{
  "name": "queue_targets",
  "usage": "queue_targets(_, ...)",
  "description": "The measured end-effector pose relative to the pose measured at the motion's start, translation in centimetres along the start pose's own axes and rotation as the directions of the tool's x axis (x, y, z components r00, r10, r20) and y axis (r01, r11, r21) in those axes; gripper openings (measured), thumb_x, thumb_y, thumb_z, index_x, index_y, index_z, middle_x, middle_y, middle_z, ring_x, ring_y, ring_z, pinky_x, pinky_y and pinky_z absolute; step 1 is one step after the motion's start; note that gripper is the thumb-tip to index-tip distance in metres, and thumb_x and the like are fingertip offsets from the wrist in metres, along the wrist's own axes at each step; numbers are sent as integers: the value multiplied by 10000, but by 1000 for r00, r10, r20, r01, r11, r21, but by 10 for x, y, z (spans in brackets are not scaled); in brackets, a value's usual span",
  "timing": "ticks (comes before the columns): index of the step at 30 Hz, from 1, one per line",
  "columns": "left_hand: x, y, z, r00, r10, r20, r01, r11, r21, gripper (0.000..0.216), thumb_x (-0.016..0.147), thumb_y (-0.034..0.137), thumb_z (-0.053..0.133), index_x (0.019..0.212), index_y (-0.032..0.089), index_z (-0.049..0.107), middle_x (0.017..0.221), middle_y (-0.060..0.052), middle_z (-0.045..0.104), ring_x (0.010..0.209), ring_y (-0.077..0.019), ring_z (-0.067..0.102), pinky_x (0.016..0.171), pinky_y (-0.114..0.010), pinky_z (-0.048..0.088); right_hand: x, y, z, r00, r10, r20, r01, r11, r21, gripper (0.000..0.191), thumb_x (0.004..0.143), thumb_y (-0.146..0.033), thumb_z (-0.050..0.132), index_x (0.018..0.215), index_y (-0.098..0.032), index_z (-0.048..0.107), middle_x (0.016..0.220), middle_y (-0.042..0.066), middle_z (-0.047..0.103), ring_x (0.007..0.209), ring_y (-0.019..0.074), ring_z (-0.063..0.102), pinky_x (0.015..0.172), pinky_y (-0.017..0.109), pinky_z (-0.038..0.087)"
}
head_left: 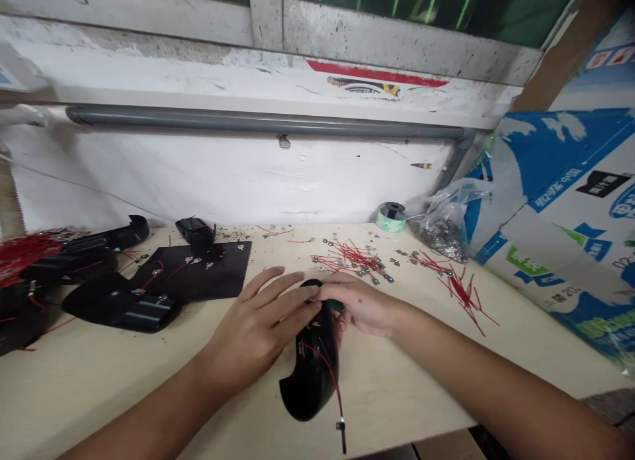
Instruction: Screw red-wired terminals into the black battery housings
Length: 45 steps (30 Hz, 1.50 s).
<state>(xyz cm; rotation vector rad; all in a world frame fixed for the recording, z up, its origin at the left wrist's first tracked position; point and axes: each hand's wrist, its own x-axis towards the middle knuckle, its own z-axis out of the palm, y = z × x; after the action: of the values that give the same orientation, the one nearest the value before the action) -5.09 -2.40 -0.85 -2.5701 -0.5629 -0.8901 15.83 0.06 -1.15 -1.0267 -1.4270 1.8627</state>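
Note:
A black curved plastic housing (312,374) stands lengthwise before me, its hooked end nearest. A red wire (330,370) runs out of it to a small metal terminal with a black tip (341,433). My left hand (262,314) lies over the far end of the housing, thumb and forefinger pressed on it, other fingers stretched out. At the same end, from the right, my right hand (360,304) is closed with its fingertips against the housing. Part of a green thing (336,306) shows beneath its fingers; its kind is hidden. Both hands' fingertips meet there, covering what lies between.
More black housings (124,301) and a black sheet (218,271) with metal terminals lie left, beside a red wire bundle (34,255). Red wires with terminals (357,258) are scattered beyond my hands. A tape roll (391,216), a bag of metal parts (446,231) and a large carton (570,202) stand right.

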Motion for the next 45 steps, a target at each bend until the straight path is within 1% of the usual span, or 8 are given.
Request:
queue_targets(8,-12,-9,11,987,-151,-61,149,988,-49,312,871,36,566,1136,177,650,1091,-55,746,1123,-235,645,1110,-477,366,1,-10,2,985,-70,-158,85,992,93,181,763,-300,683,685,-165,592,567,-3,580,409,91,498,316,178,368)
queue_targets(13,-9,-9,18,928,-354,-114,331,927,-178,204,897,108,571,1002,209,714,1047,-76,722,962,-191,681,990,-426,489,2,-8,-1,978,-160,-137,172,982,80,214,785,-342,675,694,-161,605,552,8,595,375,102,492,347,219,440)
queue_targets(20,-8,-3,20,924,-380,-41,350,883,-312,181,904,103,563,1026,187,668,989,-42,734,1060,-196,645,1065,-405,430,4,-5,-1,955,-254,-154,241,966,-97,278,827,-372,640,653,-173,555,516,0,576,386,106,519,346,207,419)
queue_targets(27,2,5,15,793,-572,209,555,537,-635,215,956,167,478,912,218,682,1062,-58,579,976,-151,600,758,-237,508,4,-7,-3,938,-321,-133,303,943,-140,295,845,-398,626,671,-164,576,530,-12,569,411,92,521,361,186,400)
queue_targets(31,1,4,15,734,-598,322,601,349,-719,153,942,230,531,897,227,678,1071,-47,533,989,-158,569,807,-256,487,3,-6,-5,938,-329,-111,320,943,-91,297,826,-369,652,627,-166,568,528,-21,547,400,79,485,358,185,367)
queue_targets(37,4,3,15,724,-564,397,612,259,-748,133,934,256,551,897,210,670,1051,-41,536,1011,-167,555,940,-306,426,2,-6,-7,955,-279,-99,273,960,-69,249,801,-340,663,656,-145,608,572,3,562,442,85,489,368,185,325)
queue_targets(41,6,5,13,706,-560,434,643,251,-724,137,945,260,523,905,205,643,1040,-44,540,1007,-171,551,936,-310,427,2,-4,-7,974,-221,-51,219,975,-35,239,787,-333,671,655,-146,603,572,3,559,427,85,477,359,190,308)
queue_targets(45,6,8,12,745,-546,382,626,377,-683,148,947,225,512,888,208,646,1025,-43,545,981,-164,552,907,-289,434,4,-1,-8,980,-191,-48,191,982,-3,214,793,-320,668,672,-148,630,566,3,567,415,82,462,338,186,276)
